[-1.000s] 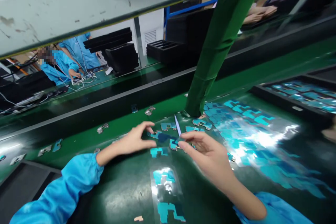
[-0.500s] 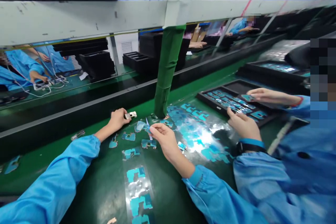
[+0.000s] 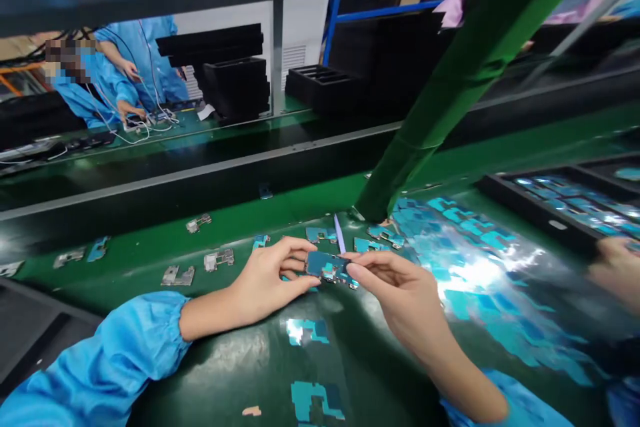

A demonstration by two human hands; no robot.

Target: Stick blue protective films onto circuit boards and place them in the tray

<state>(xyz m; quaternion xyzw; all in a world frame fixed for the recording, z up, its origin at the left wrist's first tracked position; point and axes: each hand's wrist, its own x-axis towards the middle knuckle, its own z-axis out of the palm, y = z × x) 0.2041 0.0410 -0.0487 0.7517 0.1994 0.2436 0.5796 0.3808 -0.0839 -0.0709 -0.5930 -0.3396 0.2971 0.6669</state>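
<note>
My left hand [image 3: 270, 280] and my right hand [image 3: 400, 290] meet over the green bench and together pinch a small blue circuit piece [image 3: 327, 267] between their fingertips. A thin pale stick [image 3: 339, 235] rises from my right hand's fingers. Blue film-covered stickers [image 3: 307, 330] lie on a shiny liner below the hands, with more small pieces [image 3: 320, 235] just beyond them.
Metal parts [image 3: 219, 259] lie along the green conveyor strip [image 3: 150, 240] at left. A green post [image 3: 425, 120] stands behind the hands. A sheet of blue stickers [image 3: 470, 240] and a black tray [image 3: 565, 203] are at right. Another person's hand [image 3: 617, 270] is at the right edge. Workers in blue sit across the line.
My left hand came back from the conveyor edge to the middle and now shares the blue piece with my right hand. The view swung left and down.
</note>
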